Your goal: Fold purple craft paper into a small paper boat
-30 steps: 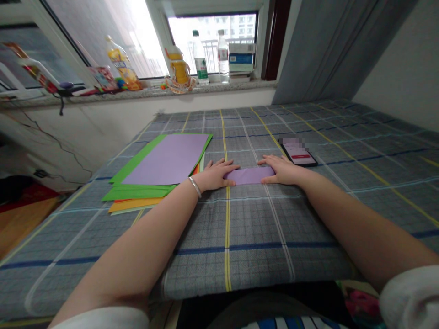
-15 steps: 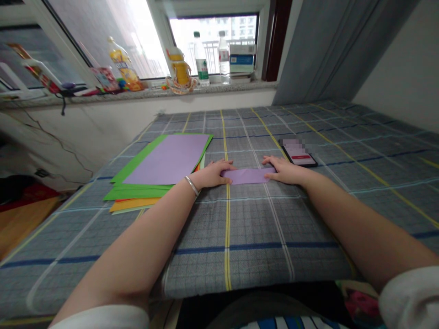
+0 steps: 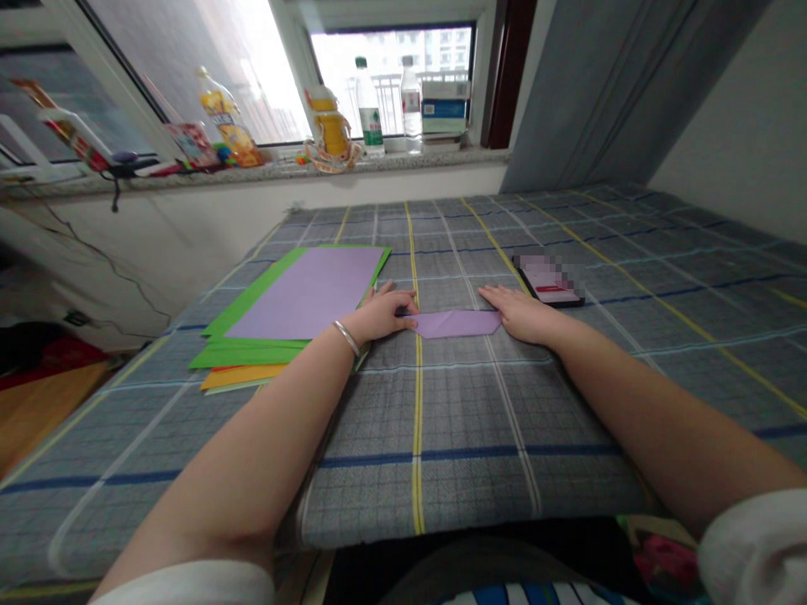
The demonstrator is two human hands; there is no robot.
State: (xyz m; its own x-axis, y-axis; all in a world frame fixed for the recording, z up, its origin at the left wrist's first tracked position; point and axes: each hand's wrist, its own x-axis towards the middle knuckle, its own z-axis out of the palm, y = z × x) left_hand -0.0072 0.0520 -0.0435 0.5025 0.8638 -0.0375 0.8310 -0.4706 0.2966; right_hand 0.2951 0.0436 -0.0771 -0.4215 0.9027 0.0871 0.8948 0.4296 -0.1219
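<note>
The folded paper [image 3: 455, 324] is purple; the cloth [image 3: 466, 403], grey plaid.

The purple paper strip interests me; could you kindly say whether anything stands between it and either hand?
Nothing visible does: the left hand meets one end of the purple paper strip, the right hand the other. The paper stack and phone lie outside that span.

The bed [image 3: 472, 412] has a grey cloth [image 3: 371, 496] on it, with yellow, blue and white lines. A pile of colored paper [image 3: 308, 294] lies near the left edge, with a big purple sheet on top and green and orange ones poking out. A long purple strip [image 3: 454, 323] lies in line with the near edge, and a black phone [image 3: 548, 286] lies nearer the far edge.
</note>
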